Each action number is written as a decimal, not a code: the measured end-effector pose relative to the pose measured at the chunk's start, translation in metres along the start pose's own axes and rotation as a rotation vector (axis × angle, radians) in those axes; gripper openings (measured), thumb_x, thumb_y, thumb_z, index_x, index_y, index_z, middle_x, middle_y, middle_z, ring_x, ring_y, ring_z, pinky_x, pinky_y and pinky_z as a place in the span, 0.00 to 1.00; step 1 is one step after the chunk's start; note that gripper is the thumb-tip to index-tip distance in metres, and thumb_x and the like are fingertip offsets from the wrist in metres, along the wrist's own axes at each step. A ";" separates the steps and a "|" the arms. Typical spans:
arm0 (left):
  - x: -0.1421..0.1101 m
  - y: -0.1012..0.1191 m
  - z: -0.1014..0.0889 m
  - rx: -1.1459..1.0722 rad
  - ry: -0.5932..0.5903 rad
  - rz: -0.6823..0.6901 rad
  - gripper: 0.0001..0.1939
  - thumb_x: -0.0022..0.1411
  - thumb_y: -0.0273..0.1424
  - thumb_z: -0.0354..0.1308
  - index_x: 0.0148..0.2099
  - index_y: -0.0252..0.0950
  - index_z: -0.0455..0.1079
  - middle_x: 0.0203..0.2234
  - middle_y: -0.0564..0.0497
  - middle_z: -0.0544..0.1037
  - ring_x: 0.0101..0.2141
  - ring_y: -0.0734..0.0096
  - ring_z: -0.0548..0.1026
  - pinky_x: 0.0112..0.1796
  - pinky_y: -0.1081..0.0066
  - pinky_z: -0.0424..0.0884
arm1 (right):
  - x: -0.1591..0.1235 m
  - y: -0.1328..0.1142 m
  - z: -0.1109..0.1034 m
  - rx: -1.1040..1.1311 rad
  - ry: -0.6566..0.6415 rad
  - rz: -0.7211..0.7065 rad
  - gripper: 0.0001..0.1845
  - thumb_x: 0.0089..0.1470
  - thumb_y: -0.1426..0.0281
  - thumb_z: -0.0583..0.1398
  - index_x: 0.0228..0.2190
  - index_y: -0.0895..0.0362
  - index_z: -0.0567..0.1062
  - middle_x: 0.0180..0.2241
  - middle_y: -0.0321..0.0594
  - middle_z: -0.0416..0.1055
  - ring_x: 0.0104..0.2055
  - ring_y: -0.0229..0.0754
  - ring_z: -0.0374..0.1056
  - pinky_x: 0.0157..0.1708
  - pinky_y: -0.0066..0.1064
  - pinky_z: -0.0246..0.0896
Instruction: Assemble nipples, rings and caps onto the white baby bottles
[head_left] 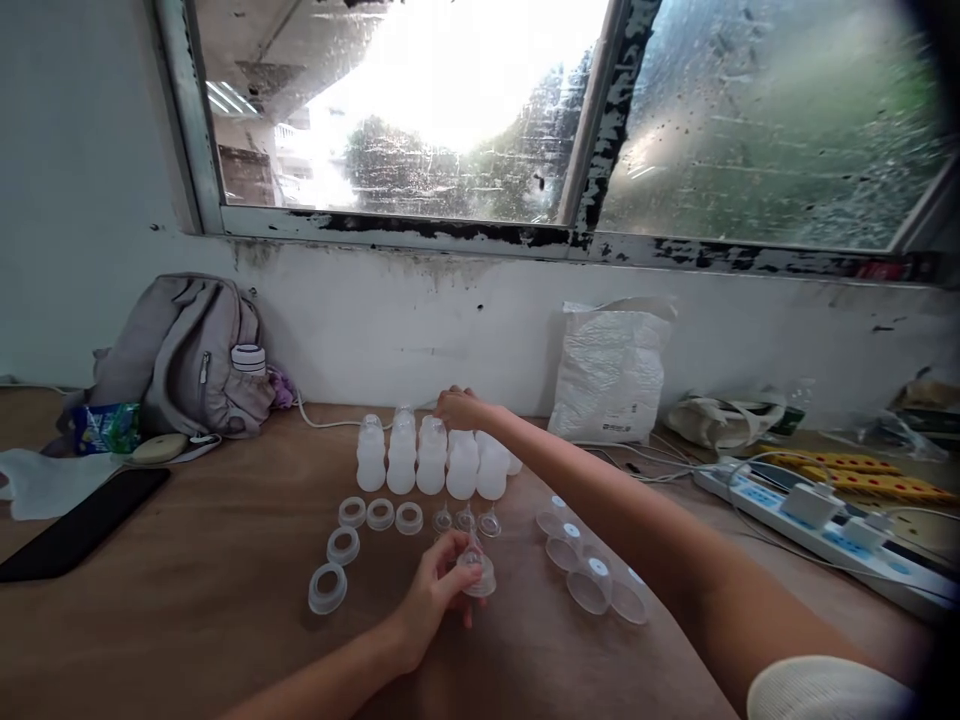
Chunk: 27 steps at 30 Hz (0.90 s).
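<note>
My left hand [435, 590] is closed around a clear baby bottle nipple [478, 575], tip upward, near the table's front. My right hand [459, 408] reaches over the rows of milky baby bottles [401, 465], its fingers curled down at the back. What those fingers hold, if anything, is hidden behind the hand and bottles. Several more clear nipples [489, 522] stand on the table just in front of the bottles. To their left lie several translucent collar rings [343, 545]. Clear domed caps [589, 590] lie right of my left hand, beneath my right forearm.
A grey backpack [199, 350] leans on the wall at left, with a black phone-like slab [86, 525] before it. A white padded bag [611, 375] stands behind at right. A power strip [810, 520] with cables runs along the right side, near yellow strips [862, 470].
</note>
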<state>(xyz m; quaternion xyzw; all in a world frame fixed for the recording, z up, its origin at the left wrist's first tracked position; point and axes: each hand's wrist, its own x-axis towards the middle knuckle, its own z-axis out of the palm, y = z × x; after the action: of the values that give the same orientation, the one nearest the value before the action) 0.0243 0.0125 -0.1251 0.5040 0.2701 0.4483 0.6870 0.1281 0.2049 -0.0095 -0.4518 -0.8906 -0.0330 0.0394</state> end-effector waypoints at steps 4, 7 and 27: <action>0.001 0.000 -0.001 -0.020 0.014 -0.012 0.10 0.51 0.34 0.54 0.35 0.33 0.62 0.26 0.53 0.65 0.23 0.77 0.67 0.16 0.80 0.59 | 0.001 0.005 -0.010 0.023 0.055 0.043 0.04 0.43 0.74 0.62 0.26 0.56 0.76 0.35 0.44 0.70 0.42 0.49 0.60 0.38 0.34 0.53; 0.001 -0.002 -0.002 -0.042 0.027 -0.018 0.11 0.52 0.34 0.53 0.36 0.33 0.62 0.27 0.53 0.65 0.23 0.76 0.67 0.16 0.80 0.59 | -0.008 0.014 -0.031 0.053 0.198 0.093 0.07 0.50 0.70 0.57 0.31 0.58 0.74 0.37 0.46 0.69 0.41 0.46 0.62 0.37 0.32 0.54; -0.010 0.005 0.002 0.276 0.402 0.381 0.10 0.60 0.37 0.45 0.40 0.37 0.61 0.34 0.51 0.66 0.32 0.71 0.65 0.31 0.73 0.64 | -0.216 -0.059 0.054 0.787 0.407 -0.052 0.22 0.45 0.70 0.59 0.42 0.55 0.57 0.37 0.40 0.64 0.37 0.40 0.63 0.38 0.30 0.59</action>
<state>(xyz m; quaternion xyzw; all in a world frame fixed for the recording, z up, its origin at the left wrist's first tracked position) 0.0200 0.0028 -0.1207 0.5353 0.3597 0.6189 0.4483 0.2049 0.0021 -0.0864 -0.3640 -0.8205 0.2195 0.3822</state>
